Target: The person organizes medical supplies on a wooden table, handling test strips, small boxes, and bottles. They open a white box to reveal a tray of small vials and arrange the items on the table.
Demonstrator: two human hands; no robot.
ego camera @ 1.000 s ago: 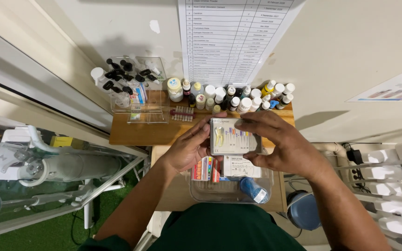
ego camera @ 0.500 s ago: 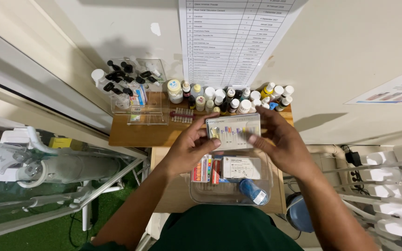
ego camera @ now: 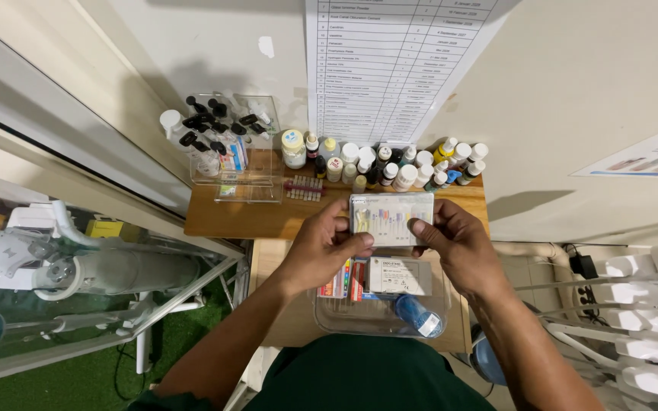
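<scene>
Both hands hold a small flat clear box [ego camera: 391,218] with several thin coloured-handled pieces inside, above the wooden shelf [ego camera: 237,217]. My left hand [ego camera: 321,247] grips its left end, thumb on top. My right hand [ego camera: 457,243] grips its right end, thumb pressed on the front. Just below the box a clear plastic tub [ego camera: 378,316] stands on a lower wooden surface, holding a grey rectangular pack [ego camera: 400,275], coloured strips [ego camera: 342,280] and a blue-capped item [ego camera: 418,315].
A row of small white and yellow-capped bottles [ego camera: 390,164] lines the back of the shelf. A clear organiser [ego camera: 226,156] with black-capped droppers stands at the left. A printed sheet [ego camera: 397,61] hangs on the wall. White equipment sits left [ego camera: 62,259] and right [ego camera: 649,335].
The box has been lifted slightly away from me, toward the bottle row, and turned flatter. Both hands stay on its ends; the right thumb has shifted onto its front.
</scene>
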